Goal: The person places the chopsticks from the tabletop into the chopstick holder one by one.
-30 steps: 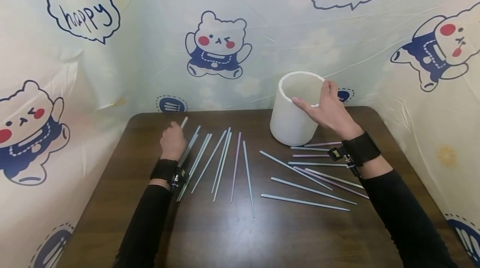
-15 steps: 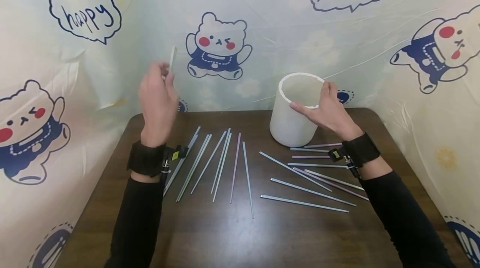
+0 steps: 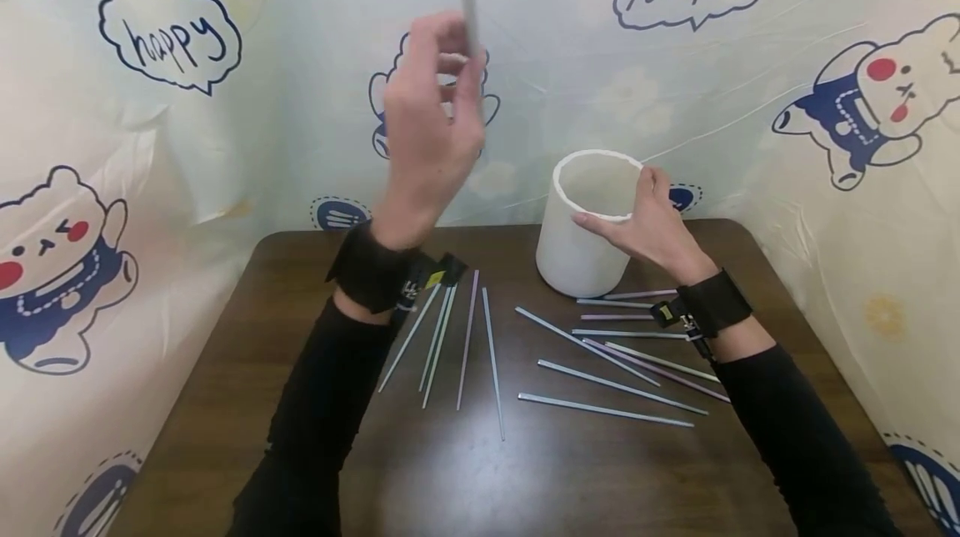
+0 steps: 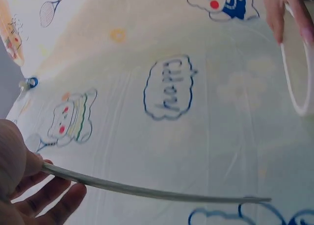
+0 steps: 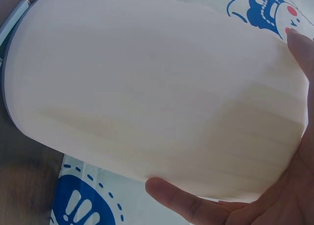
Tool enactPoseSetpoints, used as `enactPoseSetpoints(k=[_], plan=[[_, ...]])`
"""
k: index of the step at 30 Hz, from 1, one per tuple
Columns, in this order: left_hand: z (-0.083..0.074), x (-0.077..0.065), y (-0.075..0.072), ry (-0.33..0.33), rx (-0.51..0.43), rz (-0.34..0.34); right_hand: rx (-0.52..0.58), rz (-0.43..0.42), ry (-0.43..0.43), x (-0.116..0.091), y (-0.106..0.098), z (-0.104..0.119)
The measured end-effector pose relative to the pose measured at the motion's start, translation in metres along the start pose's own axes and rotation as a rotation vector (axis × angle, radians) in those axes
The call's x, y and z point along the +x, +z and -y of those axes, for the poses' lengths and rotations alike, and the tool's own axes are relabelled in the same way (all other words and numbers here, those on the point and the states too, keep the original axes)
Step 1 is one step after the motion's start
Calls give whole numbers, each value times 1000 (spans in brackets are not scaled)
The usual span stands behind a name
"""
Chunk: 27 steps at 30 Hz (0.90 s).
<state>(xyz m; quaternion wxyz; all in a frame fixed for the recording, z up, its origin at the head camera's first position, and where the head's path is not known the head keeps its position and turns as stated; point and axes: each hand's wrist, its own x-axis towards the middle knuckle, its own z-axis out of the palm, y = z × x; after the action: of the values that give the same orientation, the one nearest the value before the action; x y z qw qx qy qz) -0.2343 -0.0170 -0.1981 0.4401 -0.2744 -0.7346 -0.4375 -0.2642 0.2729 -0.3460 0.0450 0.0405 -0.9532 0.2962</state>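
High above the table's back edge, my left hand (image 3: 431, 132) pinches a thin, pale, straw-like stick (image 3: 469, 20) between thumb and fingers. In the left wrist view this stick (image 4: 147, 191) runs long and slightly bowed out of the fingers. My right hand (image 3: 663, 233) grips the rim of a white, tapered, open-topped container (image 3: 577, 249), which stands upright at the table's back. Its thumb lies at the near rim and other fingers on the right side. The right wrist view is filled by the container's smooth wall (image 5: 147, 87); its bottom inside is hidden.
Several similar sticks, including a pale blue one (image 3: 492, 362), lie fanned left of centre, partly covered by my left arm. More sticks, one of them blue (image 3: 603, 410), lie right of centre below the container. A printed curtain (image 3: 300, 128) surrounds the brown table (image 3: 450, 487).
My left hand has lifted the straw-like stick off the table's left side, then carried it up and to the right. My right hand keeps its grip on the container, which has stayed put.
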Motion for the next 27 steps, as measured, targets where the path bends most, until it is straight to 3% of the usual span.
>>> enactPoseSetpoints(k=[3, 7, 12, 18, 27], plan=[[-4, 5, 22, 45, -62, 13, -2, -14, -3, 0, 1, 0], [0, 4, 51, 59, -90, 46, 11, -42, -18, 0, 1, -1], [12, -11, 83, -38, -101, 128, 27, -40, -22, 1, 2, -1], [36, -32, 114, -139, -28, 229, 1, -17, -4, 2, 4, -1], [69, -63, 139, -320, 29, 343, -9, -43, -18, 2, 4, -2]])
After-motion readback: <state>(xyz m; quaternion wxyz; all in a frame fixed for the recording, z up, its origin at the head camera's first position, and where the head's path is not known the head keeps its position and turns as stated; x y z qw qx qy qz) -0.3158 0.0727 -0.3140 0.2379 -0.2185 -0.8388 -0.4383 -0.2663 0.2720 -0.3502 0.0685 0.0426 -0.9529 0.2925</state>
